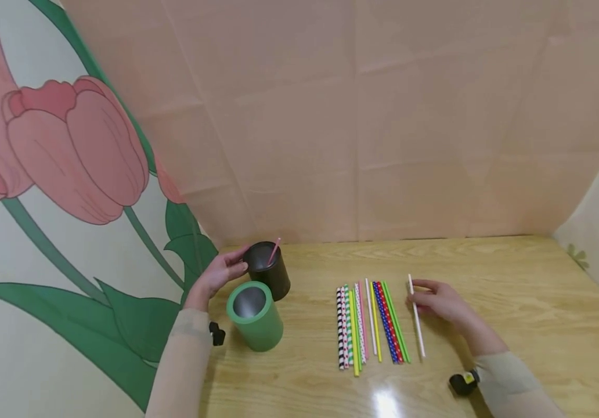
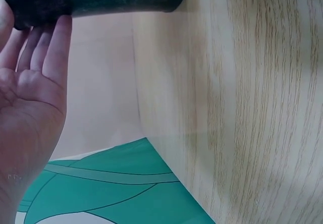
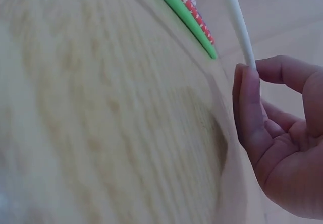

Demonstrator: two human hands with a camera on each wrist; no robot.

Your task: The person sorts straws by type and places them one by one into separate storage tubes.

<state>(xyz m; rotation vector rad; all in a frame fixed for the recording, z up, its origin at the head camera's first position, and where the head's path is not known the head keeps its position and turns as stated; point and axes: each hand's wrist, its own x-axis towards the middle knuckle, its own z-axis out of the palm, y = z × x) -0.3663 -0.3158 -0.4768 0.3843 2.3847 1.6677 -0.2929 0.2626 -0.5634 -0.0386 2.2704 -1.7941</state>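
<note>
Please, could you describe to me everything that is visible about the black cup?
The black cup is a plain, round, open-topped cylinder with smooth-looking walls; its exact material cannot be told. It stands upright on the wooden table, toward the back left, just behind the green cup, which partly hides its lower side. One pink straw leans inside, its end above the rim. The person's left grip touches its side near the rim.
</note>
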